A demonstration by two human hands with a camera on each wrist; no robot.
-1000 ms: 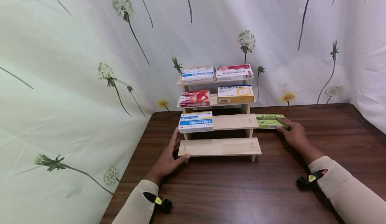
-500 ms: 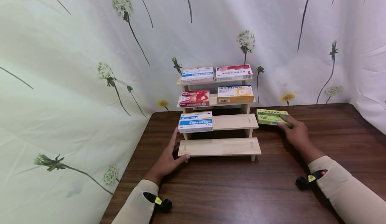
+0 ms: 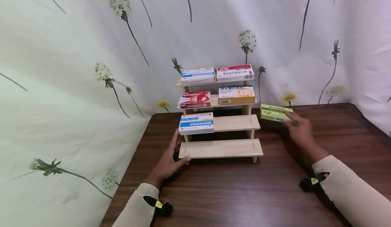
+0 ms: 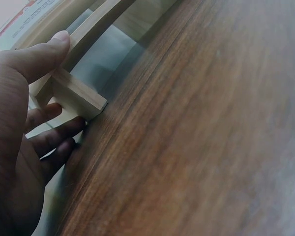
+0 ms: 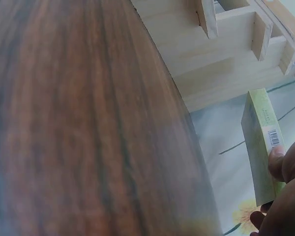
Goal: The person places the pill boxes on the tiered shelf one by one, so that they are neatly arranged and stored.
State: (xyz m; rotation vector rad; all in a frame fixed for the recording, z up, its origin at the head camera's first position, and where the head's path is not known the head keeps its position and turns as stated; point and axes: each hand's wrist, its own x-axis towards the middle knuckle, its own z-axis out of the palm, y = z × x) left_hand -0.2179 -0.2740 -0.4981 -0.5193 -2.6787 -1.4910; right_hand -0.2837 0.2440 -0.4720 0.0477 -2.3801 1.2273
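My right hand (image 3: 300, 132) pinches a green medicine box (image 3: 270, 112) near its right end, thumb on the front side. The box is raised, just right of a wooden four-tier display stand (image 3: 221, 149), level with its third tier. In the right wrist view the thumb (image 5: 276, 164) lies by the box's barcode. My left hand (image 3: 165, 164) rests at the stand's lower left corner, thumb (image 4: 59, 42) against the front edge of the bottom board, other fingers spread along the side. A blue-and-white medicine box (image 3: 196, 123) sits on the left of the tier above.
On the top tier lie a white-and-blue box (image 3: 198, 75) and a white-and-red box (image 3: 235, 74). Below them sit a red box (image 3: 195, 99) and a yellow-and-white box (image 3: 236, 95). A floral curtain (image 3: 207, 23) hangs behind the brown wooden table (image 3: 226, 193).
My right hand has lifted the green box from low beside the stand, up and slightly to the right. The left hand has stayed at the stand's corner; the head view shifted slightly.
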